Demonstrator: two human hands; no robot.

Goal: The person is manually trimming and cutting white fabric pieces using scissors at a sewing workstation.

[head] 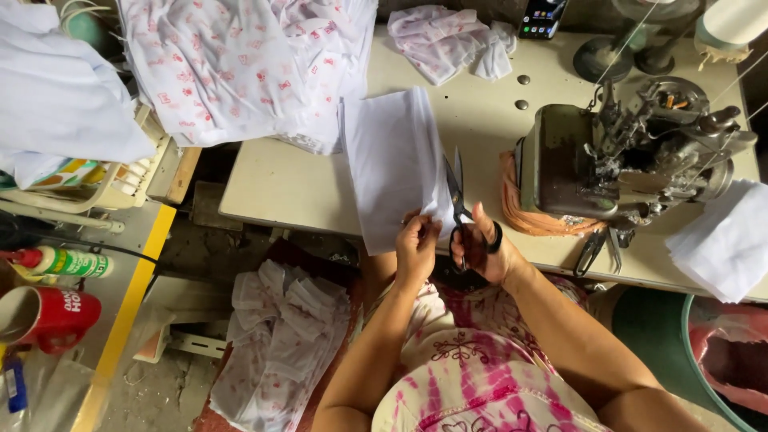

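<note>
My right hand (486, 250) grips a pair of black-handled scissors (457, 194), blades parted and pointing away from me. Its blades sit at the right edge of a stack of white fabric pieces (392, 164) lying on the beige sewing table (288, 188). My left hand (417, 246) pinches the near corner of that white stack, just left of the scissors. Both hands are at the table's front edge, above my pink tie-dye top.
An old overlock sewing machine (624, 156) stands right of my hands, with small snips (598, 246) hanging at its front. Printed white fabric (248, 64) is heaped at the back left, more lies on the floor (280, 336). White pieces (724, 240) are stacked far right. A phone (542, 18) leans at the back.
</note>
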